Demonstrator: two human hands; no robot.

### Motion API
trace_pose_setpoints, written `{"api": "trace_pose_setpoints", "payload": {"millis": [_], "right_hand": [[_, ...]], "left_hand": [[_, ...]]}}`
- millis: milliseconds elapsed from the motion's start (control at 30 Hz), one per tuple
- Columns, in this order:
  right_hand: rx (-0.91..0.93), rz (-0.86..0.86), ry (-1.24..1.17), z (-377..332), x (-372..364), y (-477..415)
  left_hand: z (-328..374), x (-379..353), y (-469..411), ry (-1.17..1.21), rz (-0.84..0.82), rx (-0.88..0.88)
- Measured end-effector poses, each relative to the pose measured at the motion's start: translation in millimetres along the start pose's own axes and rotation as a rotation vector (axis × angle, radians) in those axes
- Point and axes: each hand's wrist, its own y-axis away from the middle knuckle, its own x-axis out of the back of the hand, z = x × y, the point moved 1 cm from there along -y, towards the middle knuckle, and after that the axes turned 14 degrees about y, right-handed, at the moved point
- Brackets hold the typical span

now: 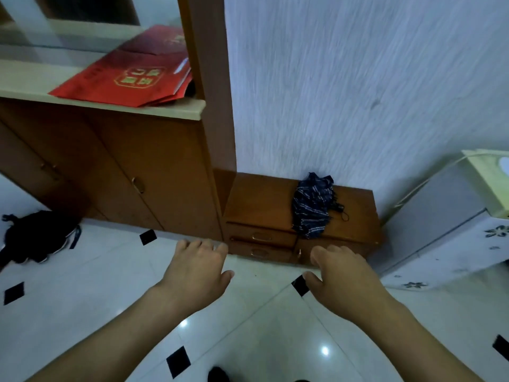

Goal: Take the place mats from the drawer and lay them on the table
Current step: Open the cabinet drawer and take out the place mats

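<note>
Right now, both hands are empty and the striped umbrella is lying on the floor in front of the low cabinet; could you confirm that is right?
Not quite. The head view shows the striped umbrella lying on top of the low cabinet, not on the floor in front of it. The left hand and right hand are indeed both empty.
</note>
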Motion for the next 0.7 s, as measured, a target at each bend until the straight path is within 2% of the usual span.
{"api": "trace_pose_setpoints", "payload": {"millis": [167, 400, 567, 700], "right_hand": [[-0.054, -0.087, -0.065, 4, -43, -62], [0.001, -0.195, -0.159, 33, -120, -165], [0.017, -0.248, -0.19, 58, -212, -239], [0.034, -0.303, -0.24, 66, -317, -289]], "left_hand": [[-24, -30, -79, 0.03, -0.081, -0.038], [-27, -94, -178, 0.087, -0.14, -0.001], [-29, -172, -266, 0.15, -0.165, 0.032], [-42, -271, -336, 0.164, -0.212, 0.001]]}}
